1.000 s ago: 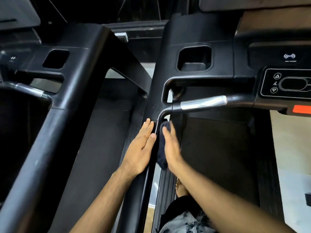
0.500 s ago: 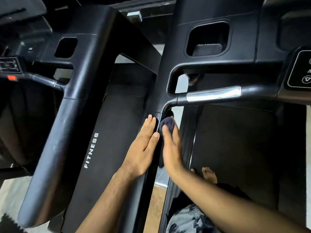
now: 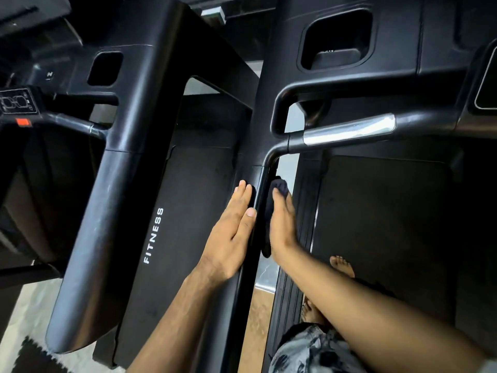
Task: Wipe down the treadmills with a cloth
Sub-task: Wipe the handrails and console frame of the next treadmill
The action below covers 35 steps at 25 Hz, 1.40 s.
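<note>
Dark cloth lies bunched against the inner face of the black side rail of the right-hand treadmill, just below the bend where the rail turns toward the silver grip. The right hand presses it there with straight fingers laid flat along the fabric; a tail of cloth hangs out below the palm. The left hand rests flat on the outer face of the same rail, fingers straight and together, holding nothing. Both hands sit opposite each other with the rail between them. To the left stands a second treadmill, its side arm lettered FITNESS. A bare foot stands on the belt.
</note>
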{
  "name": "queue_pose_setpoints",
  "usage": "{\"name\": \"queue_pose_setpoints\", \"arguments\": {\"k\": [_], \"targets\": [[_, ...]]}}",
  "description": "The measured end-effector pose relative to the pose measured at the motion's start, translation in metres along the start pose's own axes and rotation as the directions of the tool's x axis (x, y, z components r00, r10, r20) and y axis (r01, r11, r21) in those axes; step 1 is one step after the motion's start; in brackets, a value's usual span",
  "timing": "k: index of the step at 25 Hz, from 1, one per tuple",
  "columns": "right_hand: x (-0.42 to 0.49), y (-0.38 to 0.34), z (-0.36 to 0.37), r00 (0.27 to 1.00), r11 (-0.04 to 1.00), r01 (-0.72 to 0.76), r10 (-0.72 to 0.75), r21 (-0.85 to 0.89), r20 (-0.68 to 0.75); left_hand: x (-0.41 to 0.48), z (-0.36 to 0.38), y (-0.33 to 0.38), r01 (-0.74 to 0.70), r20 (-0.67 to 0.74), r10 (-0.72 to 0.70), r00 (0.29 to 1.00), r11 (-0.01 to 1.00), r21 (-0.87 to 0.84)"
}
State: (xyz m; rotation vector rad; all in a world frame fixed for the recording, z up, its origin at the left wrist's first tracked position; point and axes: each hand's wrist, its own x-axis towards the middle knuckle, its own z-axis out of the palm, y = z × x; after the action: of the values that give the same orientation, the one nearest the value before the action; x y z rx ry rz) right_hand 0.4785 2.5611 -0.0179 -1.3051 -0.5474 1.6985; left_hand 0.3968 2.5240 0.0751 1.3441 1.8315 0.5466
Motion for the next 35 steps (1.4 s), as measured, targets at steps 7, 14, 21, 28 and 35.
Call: {"name": "queue_pose_setpoints", "arguments": {"k": [7,14,21,28,35], "targets": [[-0.023,0.014,0.000,1.000,1.000,0.021,-0.021,0.020,-0.005,-0.019,0.000,-0.008,-0.010,0.010,0.010,1.000,1.000,-0.019],[-0.041,0.034,-0.003,0.997,0.997,0.079,-0.079,-0.016,0.006,-0.041,0.001,-0.020,-0.052,0.004,0.052,0.999,0.999,-0.005],[-0.077,0.055,-0.010,0.989,0.989,0.149,-0.149,0.020,0.010,-0.061,0.004,-0.035,-0.071,-0.014,0.071,0.997,0.997,-0.022],[-0.106,0.072,-0.014,0.981,0.980,0.196,-0.196,-0.040,0.004,-0.094,0.011,-0.046,-0.070,-0.033,0.068,0.997,0.997,-0.038],[-0.141,0.095,-0.018,0.974,0.972,0.224,-0.221,-0.067,0.054,-0.119,0.012,-0.059,-0.093,-0.034,0.093,0.995,0.996,-0.008]]}}
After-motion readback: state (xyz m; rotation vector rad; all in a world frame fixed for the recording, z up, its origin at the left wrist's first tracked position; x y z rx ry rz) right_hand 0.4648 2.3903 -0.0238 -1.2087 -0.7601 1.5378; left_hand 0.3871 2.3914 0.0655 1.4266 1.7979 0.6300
